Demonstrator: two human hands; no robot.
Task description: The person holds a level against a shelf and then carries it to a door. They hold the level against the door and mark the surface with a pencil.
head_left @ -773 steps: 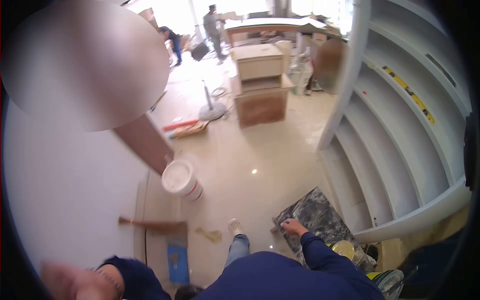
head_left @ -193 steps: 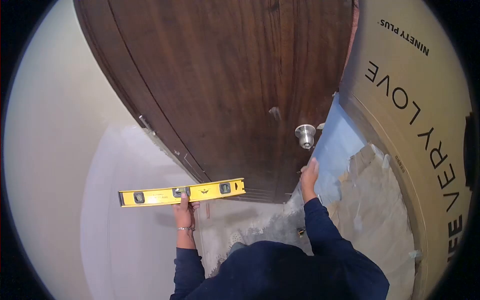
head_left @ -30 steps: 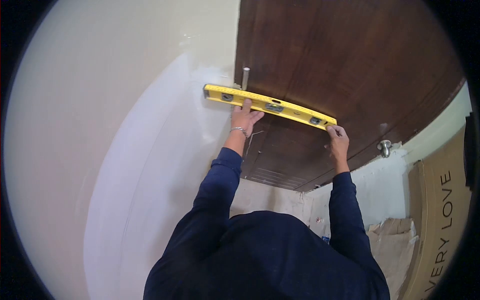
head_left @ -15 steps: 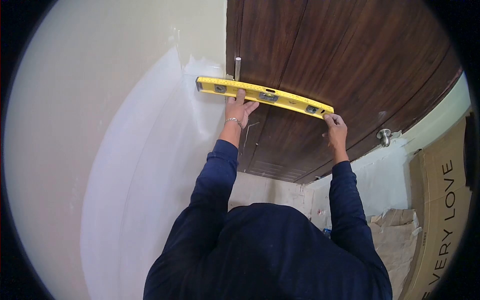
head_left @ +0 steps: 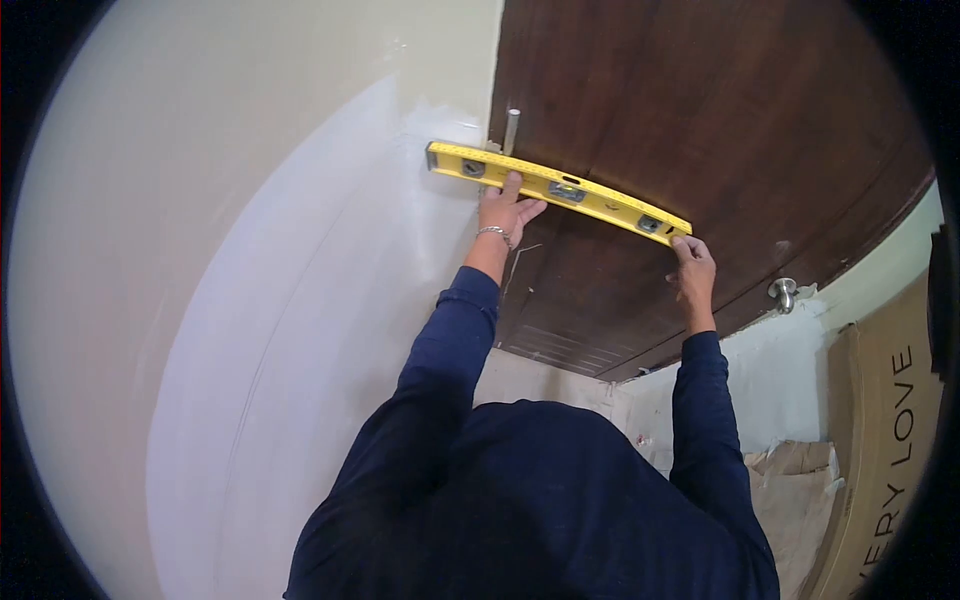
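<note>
A yellow spirit level (head_left: 600, 204) spans from the wall corner across the dark brown wooden door (head_left: 640, 110), its right end tilted lower in view. My left hand (head_left: 507, 212) grips the level near its left part, thumb on its face and the other fingers spread below the lower edge. At the right end, my right hand (head_left: 696, 268) pinches the level's lower corner between thumb and fingers. Just above my left hand, a metal hinge pin (head_left: 512, 130) stands at the door's left edge, partly hidden by the level.
On the left is a wall (head_left: 300, 280) with a smooth white patch. A round metal doorknob (head_left: 785, 292) sits at the door's right side. Further right, a large cardboard sheet (head_left: 885, 440) with printed letters leans, with a smaller torn cardboard piece (head_left: 795, 500) beside it.
The whole view has shifted, so the level, door and both hands appear further right. Both hands keep their places on the level.
</note>
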